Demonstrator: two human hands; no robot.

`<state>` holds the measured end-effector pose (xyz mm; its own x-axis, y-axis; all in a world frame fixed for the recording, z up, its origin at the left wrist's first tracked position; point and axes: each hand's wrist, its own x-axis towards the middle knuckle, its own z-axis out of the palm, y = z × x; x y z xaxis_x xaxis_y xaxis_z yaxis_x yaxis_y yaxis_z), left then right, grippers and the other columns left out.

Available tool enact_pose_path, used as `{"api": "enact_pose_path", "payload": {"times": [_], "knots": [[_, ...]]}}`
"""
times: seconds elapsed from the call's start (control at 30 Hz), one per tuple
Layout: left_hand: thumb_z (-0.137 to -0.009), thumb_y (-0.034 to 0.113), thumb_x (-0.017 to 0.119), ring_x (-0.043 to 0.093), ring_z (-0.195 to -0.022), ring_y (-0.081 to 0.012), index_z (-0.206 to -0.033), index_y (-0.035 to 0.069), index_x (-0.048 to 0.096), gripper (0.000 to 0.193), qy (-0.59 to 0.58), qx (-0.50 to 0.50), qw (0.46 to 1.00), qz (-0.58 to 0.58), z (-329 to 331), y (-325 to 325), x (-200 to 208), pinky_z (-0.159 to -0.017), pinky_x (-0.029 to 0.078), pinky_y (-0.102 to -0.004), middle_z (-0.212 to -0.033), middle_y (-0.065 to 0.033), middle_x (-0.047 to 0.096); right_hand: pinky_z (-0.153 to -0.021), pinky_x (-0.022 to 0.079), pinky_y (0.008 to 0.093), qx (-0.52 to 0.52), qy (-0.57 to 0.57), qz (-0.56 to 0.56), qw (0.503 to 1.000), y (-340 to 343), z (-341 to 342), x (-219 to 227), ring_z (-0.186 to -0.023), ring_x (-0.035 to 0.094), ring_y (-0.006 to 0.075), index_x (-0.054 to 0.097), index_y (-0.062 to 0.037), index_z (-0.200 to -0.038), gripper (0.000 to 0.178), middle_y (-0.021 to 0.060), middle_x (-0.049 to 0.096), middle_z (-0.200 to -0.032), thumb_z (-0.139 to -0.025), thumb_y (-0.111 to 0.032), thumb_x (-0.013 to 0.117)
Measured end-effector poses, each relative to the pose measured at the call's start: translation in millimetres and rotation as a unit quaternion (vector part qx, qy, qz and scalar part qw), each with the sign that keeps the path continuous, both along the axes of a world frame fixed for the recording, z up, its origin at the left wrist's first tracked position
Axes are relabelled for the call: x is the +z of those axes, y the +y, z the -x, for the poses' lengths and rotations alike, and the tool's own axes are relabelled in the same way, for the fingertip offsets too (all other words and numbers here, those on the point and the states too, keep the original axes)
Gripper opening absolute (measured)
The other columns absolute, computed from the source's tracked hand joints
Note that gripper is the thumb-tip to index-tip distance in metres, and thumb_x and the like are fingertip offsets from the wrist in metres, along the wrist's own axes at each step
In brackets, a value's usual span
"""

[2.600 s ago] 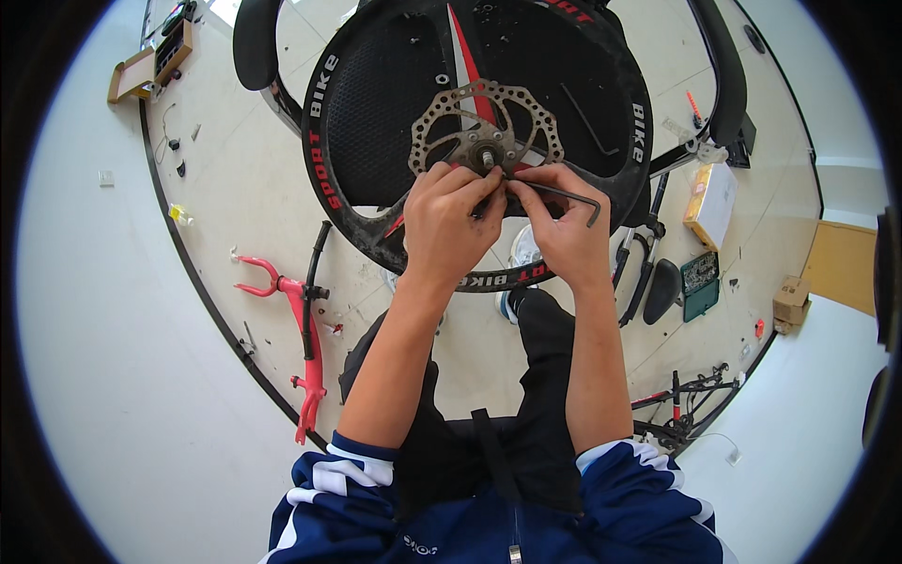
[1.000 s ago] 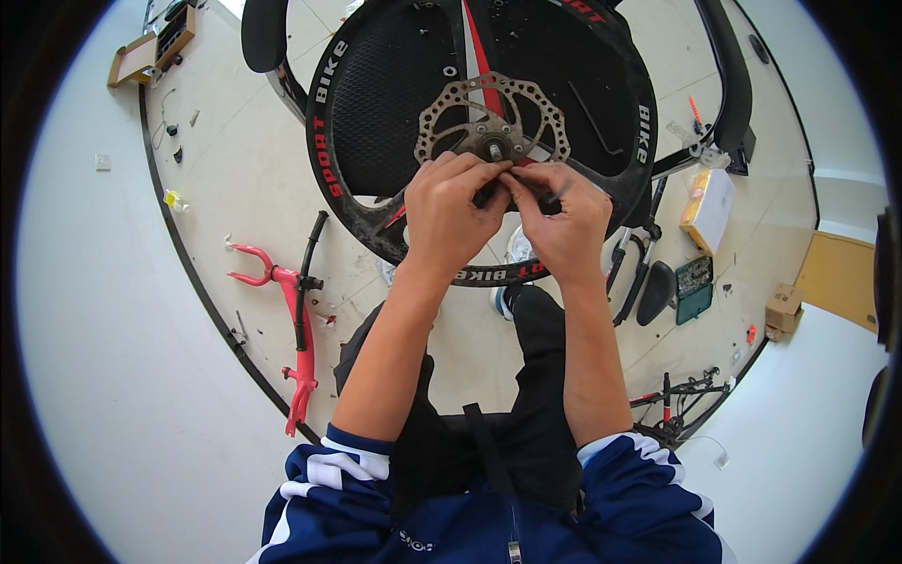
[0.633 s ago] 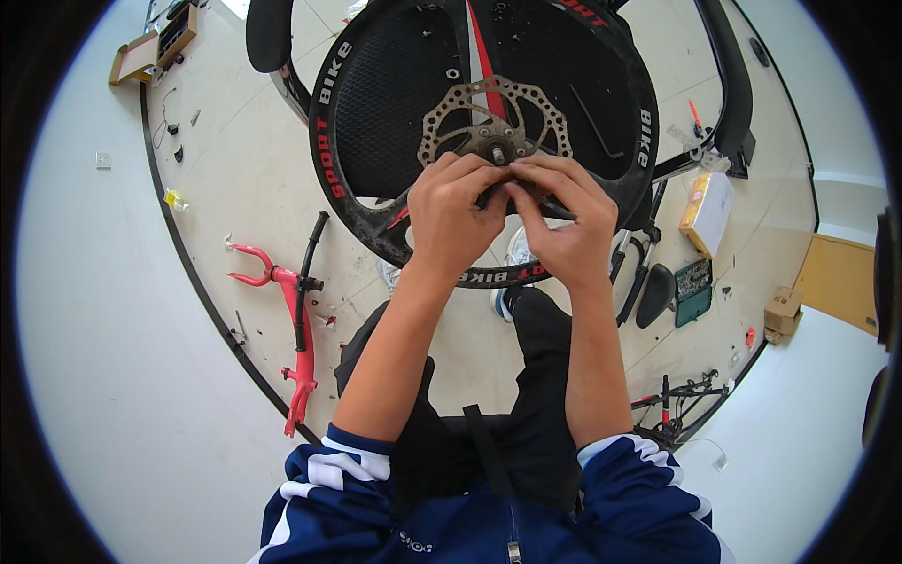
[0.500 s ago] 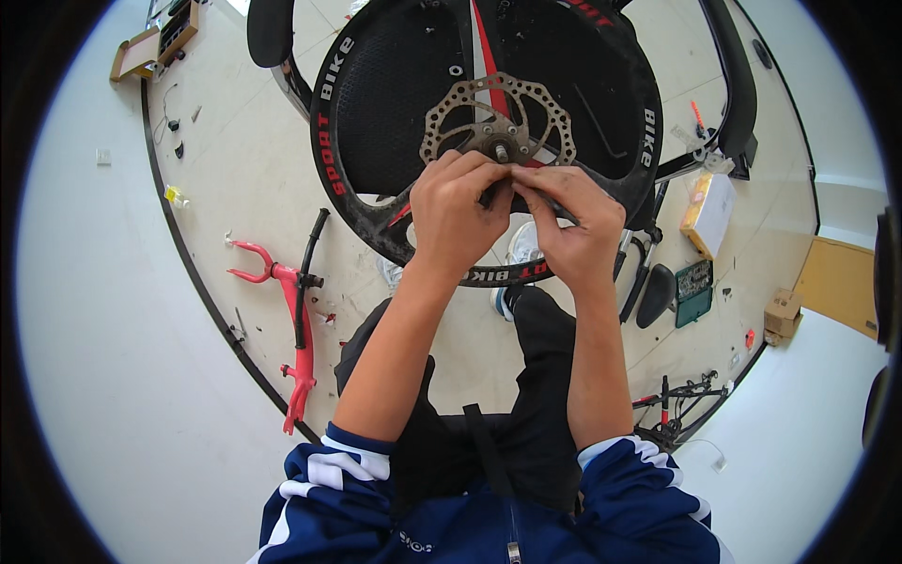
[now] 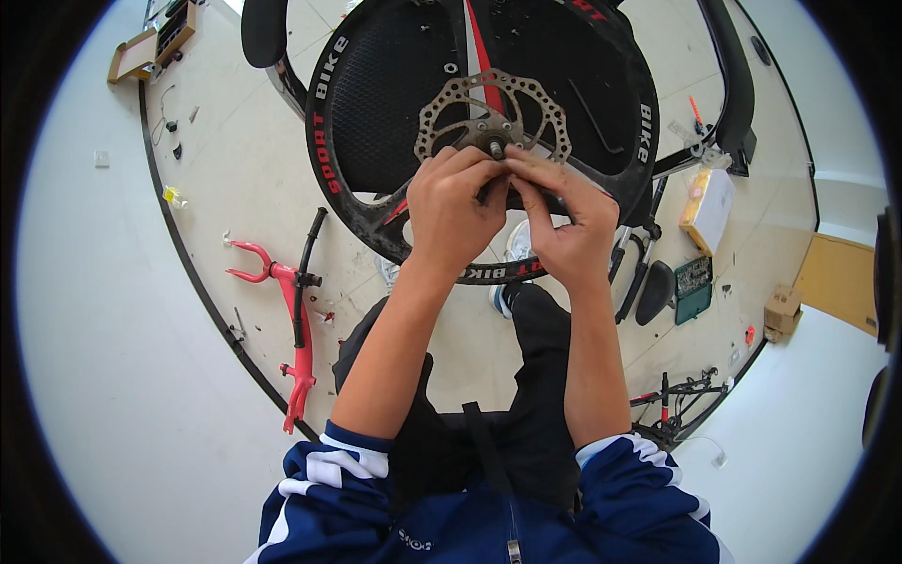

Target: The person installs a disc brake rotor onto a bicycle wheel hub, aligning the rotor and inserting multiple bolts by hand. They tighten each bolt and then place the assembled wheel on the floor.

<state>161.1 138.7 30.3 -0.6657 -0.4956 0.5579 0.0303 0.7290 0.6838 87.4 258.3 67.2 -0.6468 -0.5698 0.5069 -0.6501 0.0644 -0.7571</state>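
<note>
A black bicycle wheel (image 5: pixel 331 155) with broad spokes and a disc brake rotor (image 5: pixel 554 111) lies flat on a black chair seat (image 5: pixel 381 103). From the hub's centre a threaded axle end (image 5: pixel 497 148) sticks up. At the near side of the hub, my left hand (image 5: pixel 458 202) has thumb and fingers curled together. My right hand (image 5: pixel 573 211) pinches beside it, its index fingertip close to the axle. Whatever sits between the fingertips is hidden. Between two spokes rests a black hex key (image 5: pixel 594 117), and a small nut (image 5: pixel 450 68) lies beyond the rotor.
Chair armrests (image 5: pixel 728 85) flank the wheel. On the floor at left lies a pink bike frame (image 5: pixel 299 329). To the right are a black saddle (image 5: pixel 656 291), a green tool case (image 5: pixel 693 305), a white-and-yellow box (image 5: pixel 709 211) and dark frame parts (image 5: pixel 672 404).
My right index fingertip has moved up, closer to the axle end. My left hand stays curled beside the hub, and the view has shifted slightly.
</note>
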Motion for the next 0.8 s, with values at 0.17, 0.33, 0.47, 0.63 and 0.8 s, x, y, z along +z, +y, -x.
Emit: {"api": "enact_pose_path", "payload": {"times": [0.17, 0.33, 0.47, 0.63, 0.8], "knots": [[-0.068, -0.003, 0.073, 0.064, -0.073, -0.0267, -0.086, 0.003, 0.075, 0.019, -0.012, 0.002, 1.0, -0.021, -1, 7, 9, -0.067, 0.051, -0.0343, -0.079, -0.0076, 0.067, -0.069, 0.057, 0.0251, -0.056, -0.064, -0.014, 0.996, 5, -3, 1, -0.08, 0.075, 0.0191, 0.077, -0.0006, -0.097, 0.02, 0.0106, 0.077, -0.096, -0.078, 0.005, 0.078], [-0.067, 0.0, 0.075, 0.061, -0.069, -0.025, -0.081, 0.005, 0.074, 0.015, 0.004, -0.002, 0.999, -0.043, -1, 4, 1, -0.065, 0.047, -0.0351, -0.077, -0.0034, 0.065, -0.079, 0.057, 0.0243, -0.047, -0.016, -0.039, 0.998, 1, 0, 0, -0.086, 0.074, 0.0138, 0.076, 0.0019, -0.104, 0.028, 0.0092, 0.077, -0.097, -0.077, 0.005, 0.081], [-0.067, 0.0, 0.074, 0.062, -0.072, -0.0251, -0.083, 0.004, 0.074, 0.016, -0.011, -0.012, 1.0, -0.027, -4, 4, 3, -0.066, 0.047, -0.0355, -0.079, -0.0034, 0.065, -0.083, 0.058, 0.027, 0.005, -0.05, -0.021, 0.999, 6, -5, 4, -0.091, 0.074, 0.0155, 0.076, 0.0018, -0.106, 0.027, 0.0106, 0.077, -0.102, -0.08, 0.009, 0.075], [-0.067, -0.003, 0.073, 0.061, -0.072, -0.0248, -0.083, 0.004, 0.074, 0.018, 0.003, -0.008, 0.999, -0.046, -3, 7, 5, -0.066, 0.047, -0.0352, -0.079, -0.0037, 0.065, -0.077, 0.059, 0.0259, -0.031, -0.049, 0.0, 0.998, 4, -5, 3, -0.087, 0.075, 0.0162, 0.076, 0.0004, -0.104, 0.029, 0.0121, 0.077, -0.1, -0.078, 0.011, 0.075], [-0.065, -0.004, 0.071, 0.06, -0.071, -0.0249, -0.083, 0.003, 0.073, 0.02, 0.019, -0.012, 0.999, -0.045, -1, 5, 2, -0.065, 0.047, -0.0352, -0.077, -0.0044, 0.063, -0.076, 0.059, 0.0265, -0.015, -0.044, -0.019, 0.999, -3, -7, 10, -0.095, 0.075, 0.0208, 0.075, -0.0016, -0.108, 0.032, 0.0125, 0.076, -0.107, -0.079, 0.01, 0.072]]}}
